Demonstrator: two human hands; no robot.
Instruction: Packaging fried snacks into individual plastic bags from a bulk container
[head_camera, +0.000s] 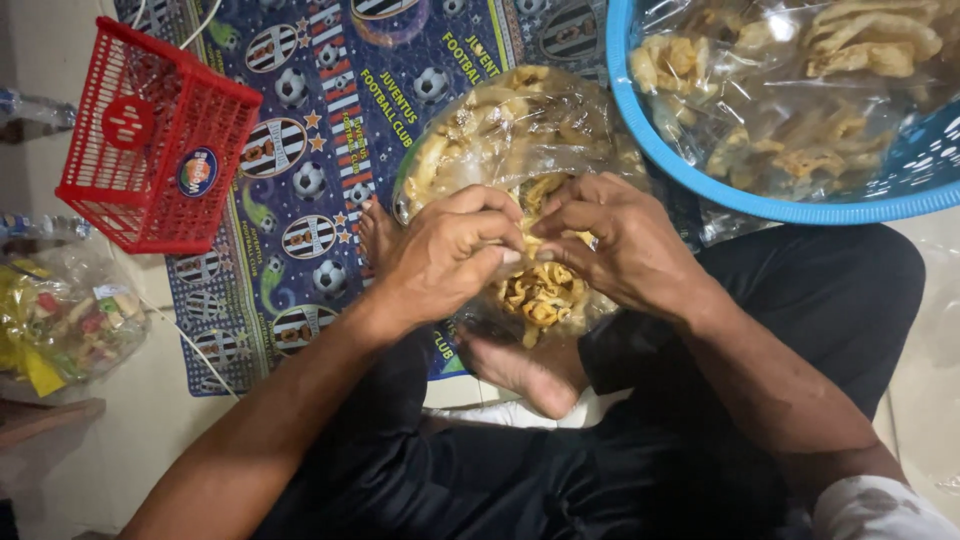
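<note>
Black trousers (560, 470) covered the crossed legs nearest the camera, soft matte cloth, with a bare foot (520, 370) poking out beneath the hands. Above them the left hand (445, 255) was curled, its fingers (490, 235) bent tight and pinching the crinkled film of a clear plastic bag (500, 120) at its gathered mouth. Facing it, the right hand (620, 245) was likewise bent, fingertips meeting those of the left and gripping the same fold of plastic; neither hand was slack. That bag lay on the floor mat between the knees, bulging with pale, curled fried crackers (540, 295), rough and blistered, golden at the edges.

A round blue plastic basin (680, 170) sat just beside the bag at the upper right, its rim smooth and its wall pierced, holding more glossy bags of the same crackers. Under everything spread a dark printed mat (330, 110) patterned with footballs and striped ovals. On its left edge stood a red plastic basket (150, 140) of open lattice, tilted. Farther left, on the pale floor, lay a small clear bag of mixed coloured snacks (70, 325).
</note>
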